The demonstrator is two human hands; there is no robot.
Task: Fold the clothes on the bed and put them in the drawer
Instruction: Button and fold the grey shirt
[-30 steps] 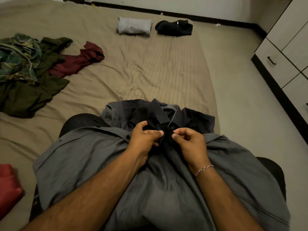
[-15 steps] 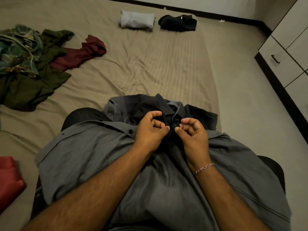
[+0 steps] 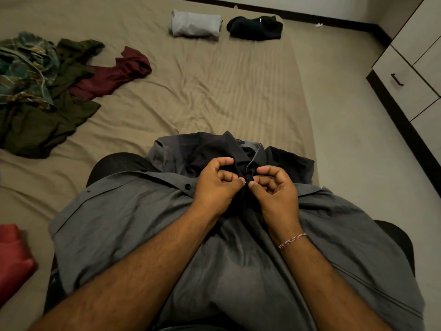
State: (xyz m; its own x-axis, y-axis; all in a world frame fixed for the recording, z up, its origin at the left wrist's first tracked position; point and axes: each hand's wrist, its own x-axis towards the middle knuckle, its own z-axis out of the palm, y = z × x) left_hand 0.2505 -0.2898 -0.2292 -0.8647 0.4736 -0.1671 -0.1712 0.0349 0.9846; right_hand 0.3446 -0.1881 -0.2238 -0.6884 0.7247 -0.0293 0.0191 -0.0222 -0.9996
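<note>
Close together over the person's lap, the left hand (image 3: 218, 185) and the right hand (image 3: 276, 187) meet at the front opening of a grey button-up cotton shirt (image 3: 133, 225); both have curled fingers and thumbs that pinch the shirt's placket just below the collar, the left thumb tip almost touching the right thumb tip; whether a button sits between them cannot be told. A thin braided pink-and-white wrist thread (image 3: 292, 240) circles the right wrist just behind that hand. Under and around both hands the grey shirt spreads over the lap and knees, its darker collar end bunched just beyond the fingertips, on a tan wrinkled bedsheet (image 3: 214, 91). Well beyond the hands, at the bed's far edge, lie a folded pale grey garment (image 3: 194, 26) and, just to its right, a folded black garment (image 3: 255, 27). Far to the left of the left hand sits a loose heap: a crumpled maroon top (image 3: 112, 75), an olive green shirt (image 3: 45, 125) and a green patterned garment (image 3: 23, 68), overlapping one another. Near the left forearm, at the frame's edge, lies a red cloth (image 3: 13, 256). Off to the right of the right hand, across the beige floor, stands a white drawer unit with a dark handle (image 3: 405, 80), its drawers closed.
</note>
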